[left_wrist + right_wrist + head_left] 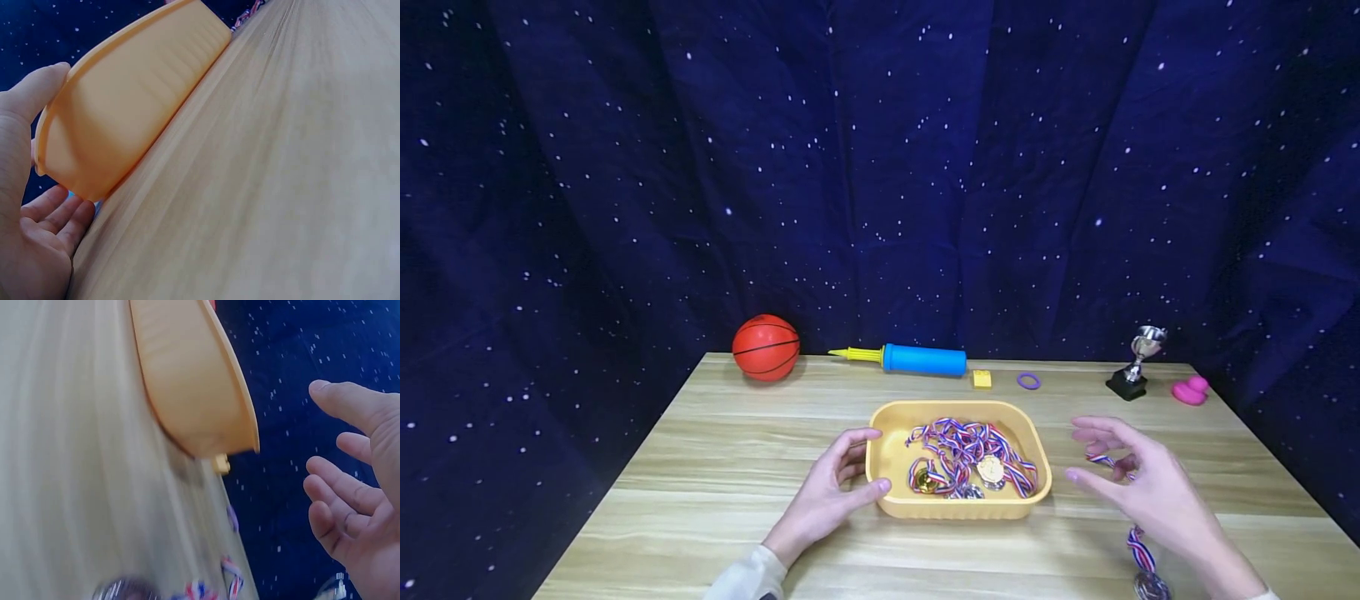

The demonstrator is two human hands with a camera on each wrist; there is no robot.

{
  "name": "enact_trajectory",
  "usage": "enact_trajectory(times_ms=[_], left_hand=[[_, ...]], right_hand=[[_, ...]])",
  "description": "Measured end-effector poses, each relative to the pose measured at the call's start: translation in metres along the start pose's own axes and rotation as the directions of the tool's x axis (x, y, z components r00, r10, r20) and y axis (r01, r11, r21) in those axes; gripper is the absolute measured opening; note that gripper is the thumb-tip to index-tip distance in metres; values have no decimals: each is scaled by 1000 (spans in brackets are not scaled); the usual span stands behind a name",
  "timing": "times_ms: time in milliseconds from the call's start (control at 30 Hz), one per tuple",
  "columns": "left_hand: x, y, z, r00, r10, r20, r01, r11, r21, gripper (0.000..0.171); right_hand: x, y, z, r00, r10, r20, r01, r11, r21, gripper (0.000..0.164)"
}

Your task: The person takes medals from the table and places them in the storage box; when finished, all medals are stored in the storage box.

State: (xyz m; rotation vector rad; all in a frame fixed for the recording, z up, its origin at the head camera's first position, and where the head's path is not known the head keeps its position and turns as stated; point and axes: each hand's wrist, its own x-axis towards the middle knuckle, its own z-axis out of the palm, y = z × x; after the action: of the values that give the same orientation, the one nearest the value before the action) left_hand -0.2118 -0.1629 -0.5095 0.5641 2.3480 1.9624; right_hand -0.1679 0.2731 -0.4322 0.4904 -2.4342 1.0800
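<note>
A yellow plastic tub (891, 507) stands on the wooden table with a heap of medals (962, 454) on striped red, white and blue ribbons inside. My left hand (823, 492) grips its left end, thumb on the near rim and fingers round the outside. In the left wrist view, the thumb (44, 87) presses the rim while the other fingertips lie against the wall. My right hand (1150, 479) hovers right of the tub, apart from it, fingers loosely bent and holding nothing. Below that hand a medal (1151, 586) lies on the table, its ribbon (1138, 546) partly hidden.
Along the back edge lie an orange-red basketball (766, 347), a blue and yellow hand pump (923, 359), a small yellow block (982, 379) and a purple ring (1028, 381). A silver trophy cup (1138, 362) and a pink object (1191, 391) stand at back right. A dark starry curtain (880, 167) hangs behind.
</note>
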Motion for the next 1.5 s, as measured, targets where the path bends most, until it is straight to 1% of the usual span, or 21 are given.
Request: enact_trajectory(times_ms=[233,467,633,733,800,967,1033,1100,1167,1233,1367,1500], left_hand=[[-1,-2,0,1000,0,4,0,1000,-4,69],[-2,-1,0,1000,-5,-2,5,1000,7,72],[-3,-1,0,1000,-4,-3,4,1000,8,72],[-4,-2,1,1000,-3,-3,3,1000,5,72],[-4,-2,1,1000,-3,-4,3,1000,2,71],[-4,-2,1,1000,-3,-4,3,1000,-1,71],[-4,-2,1,1000,-1,-3,1,1000,0,71],[-4,-1,1,1000,-2,-3,2,1000,4,71],[-3,-1,0,1000,2,-3,-2,1000,8,71],[-2,0,-1,1000,1,-5,-1,1000,14,72],[0,2,-1,1000,2,1,-2,1000,19,71],[1,3,-1,1000,-5,5,5,1000,10,71]], right_hand=[[-33,18,-20,1000,31,3,-31,998,51,63],[-65,39,-29,997,74,30,-77,992,102,63],[-82,52,-28,998,33,50,-41,985,169,67],[-90,58,-27,998,15,55,-25,983,184,68],[-93,61,-26,998,39,59,-49,983,177,67],[-103,68,-24,990,127,64,-135,983,126,65],[-107,73,-23,988,140,59,-146,982,123,66],[-110,77,-22,990,129,52,-135,983,126,67],[-112,81,-22,992,110,65,-118,984,134,66],[-113,86,-21,993,73,93,-86,987,139,66],[-115,95,-22,987,-36,156,15,991,135,75],[-117,100,-21,980,-105,170,88,991,104,79]])
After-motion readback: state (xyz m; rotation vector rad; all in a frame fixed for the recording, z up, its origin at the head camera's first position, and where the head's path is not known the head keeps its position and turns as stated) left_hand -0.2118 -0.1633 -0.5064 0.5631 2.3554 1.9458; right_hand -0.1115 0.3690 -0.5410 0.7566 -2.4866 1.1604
